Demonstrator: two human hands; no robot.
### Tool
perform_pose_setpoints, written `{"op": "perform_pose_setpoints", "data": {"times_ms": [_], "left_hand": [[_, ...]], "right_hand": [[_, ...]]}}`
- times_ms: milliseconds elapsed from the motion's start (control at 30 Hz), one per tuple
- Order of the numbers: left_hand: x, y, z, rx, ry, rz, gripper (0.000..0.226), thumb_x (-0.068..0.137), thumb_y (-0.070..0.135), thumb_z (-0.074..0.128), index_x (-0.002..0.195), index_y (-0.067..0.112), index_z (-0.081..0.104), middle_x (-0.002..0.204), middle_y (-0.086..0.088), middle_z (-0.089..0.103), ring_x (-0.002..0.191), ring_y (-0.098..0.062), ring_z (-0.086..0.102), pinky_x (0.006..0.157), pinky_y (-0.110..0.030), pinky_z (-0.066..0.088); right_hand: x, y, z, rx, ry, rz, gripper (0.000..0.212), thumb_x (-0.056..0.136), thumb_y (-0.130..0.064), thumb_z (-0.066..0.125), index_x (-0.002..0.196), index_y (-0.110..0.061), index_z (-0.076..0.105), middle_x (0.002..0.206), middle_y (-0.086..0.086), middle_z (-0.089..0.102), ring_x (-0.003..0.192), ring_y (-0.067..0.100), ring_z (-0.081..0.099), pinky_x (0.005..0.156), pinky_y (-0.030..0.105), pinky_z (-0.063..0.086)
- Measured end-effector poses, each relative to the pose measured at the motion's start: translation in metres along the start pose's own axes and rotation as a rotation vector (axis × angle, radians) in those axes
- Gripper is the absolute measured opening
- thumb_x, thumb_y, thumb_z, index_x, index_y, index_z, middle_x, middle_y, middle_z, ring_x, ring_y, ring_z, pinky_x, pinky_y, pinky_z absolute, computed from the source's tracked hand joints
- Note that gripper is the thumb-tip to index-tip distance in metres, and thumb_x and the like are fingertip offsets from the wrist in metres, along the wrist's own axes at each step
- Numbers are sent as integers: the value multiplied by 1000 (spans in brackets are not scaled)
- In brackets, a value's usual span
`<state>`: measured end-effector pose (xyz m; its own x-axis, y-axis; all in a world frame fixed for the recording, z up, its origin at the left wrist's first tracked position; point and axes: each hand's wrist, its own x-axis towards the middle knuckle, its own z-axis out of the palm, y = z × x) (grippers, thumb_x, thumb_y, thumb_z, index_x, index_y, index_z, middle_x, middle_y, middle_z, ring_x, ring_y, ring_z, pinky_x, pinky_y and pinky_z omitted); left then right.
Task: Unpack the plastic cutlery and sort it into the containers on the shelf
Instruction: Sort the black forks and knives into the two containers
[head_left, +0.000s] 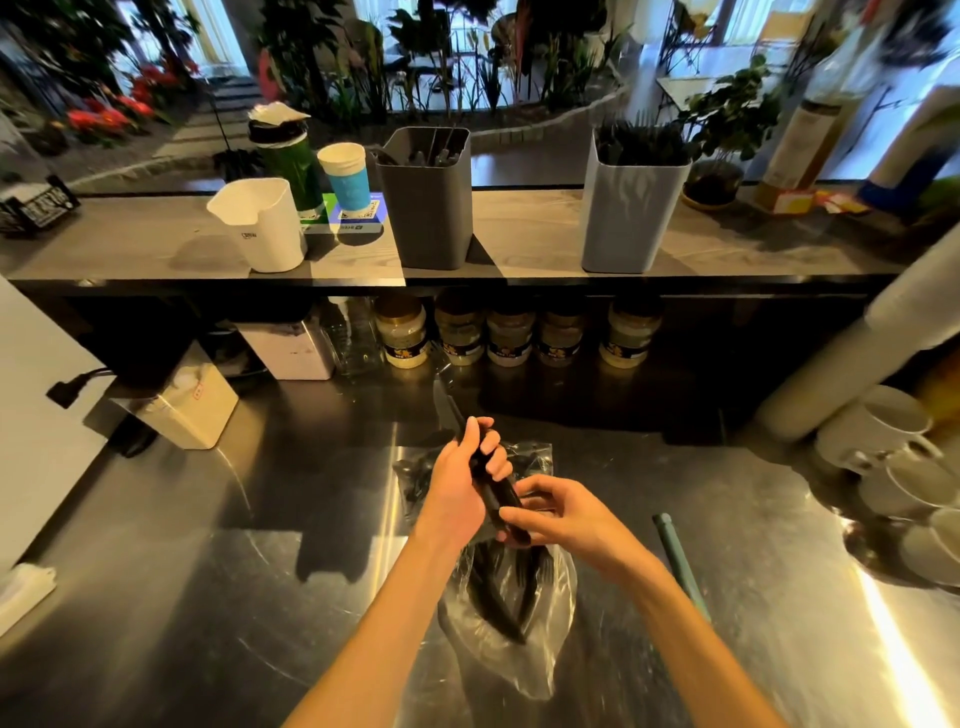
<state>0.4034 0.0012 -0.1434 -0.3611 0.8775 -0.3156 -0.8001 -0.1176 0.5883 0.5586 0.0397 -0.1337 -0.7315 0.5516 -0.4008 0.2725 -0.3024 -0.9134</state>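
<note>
Over the steel counter, my left hand (467, 475) is wrapped around a bundle of black plastic cutlery (496, 493). My right hand (563, 512) pinches the lower end of the same bundle. Beneath both hands lies a clear plastic bag (524, 654) with more black cutlery inside, and a second clear bag (535, 454) shows behind my fingers. Up on the shelf stand a dark grey container (428, 218) with a few black pieces in it, a light grey container (631, 213) full of black forks, and a white container (267, 228) on the left.
A teal-handled tool (678, 558) lies on the counter right of my hands. White cups (883, 447) are stacked at the right edge. Several jars (509, 332) line the space under the shelf. A white box (195, 408) sits at the left. A green bottle and a paper cup (344, 174) stand on the shelf.
</note>
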Motion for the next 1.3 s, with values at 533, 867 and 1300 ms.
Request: {"op": "perform_pose_setpoints", "data": {"times_ms": [533, 867, 1300], "left_hand": [[22, 22, -20, -193, 303, 115, 28, 108, 25, 39, 92, 9, 54, 65, -1, 43, 52, -14, 39, 54, -29, 37], [37, 50, -39, -138, 421, 239, 29, 110, 20, 33, 89, 8, 49, 66, -1, 41, 52, -14, 40, 49, -27, 35], [-5, 25, -3, 527, 122, 79, 35, 94, 40, 65, 84, 8, 57, 56, 0, 39, 45, -10, 27, 45, -20, 26]], "right_hand": [[-15, 19, -14, -297, 239, -110, 18, 102, -8, 57, 108, -15, 73, 82, 8, 75, 69, 15, 72, 67, 26, 61], [-37, 25, -50, -216, 223, -94, 22, 102, -7, 55, 107, -14, 75, 79, 5, 72, 69, 12, 65, 68, 24, 57], [-35, 20, -32, 51, 108, -116, 29, 106, -17, 50, 98, -9, 77, 77, 5, 64, 68, 11, 57, 66, 21, 51]]}}
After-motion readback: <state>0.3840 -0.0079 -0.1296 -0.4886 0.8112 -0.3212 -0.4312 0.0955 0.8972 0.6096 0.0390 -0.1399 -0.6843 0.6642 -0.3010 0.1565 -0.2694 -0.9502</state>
